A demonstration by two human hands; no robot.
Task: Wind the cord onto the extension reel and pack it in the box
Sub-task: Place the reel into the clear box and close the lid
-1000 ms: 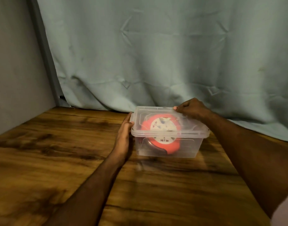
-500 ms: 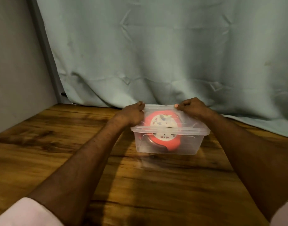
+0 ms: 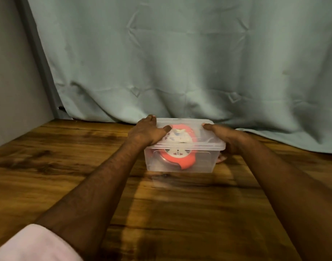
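One clear plastic box (image 3: 180,162) stands on the wooden table (image 3: 67,166), near the curtain (image 3: 180,63). One lid (image 3: 195,129) covers it. One red extension reel (image 3: 177,157) lies inside. Two hands are engaged: the left hand (image 3: 145,132) rests on the lid's left side, fingers laid flat; the right hand (image 3: 225,139) grips the right edge, thumb on top, fingers curled under the rim.
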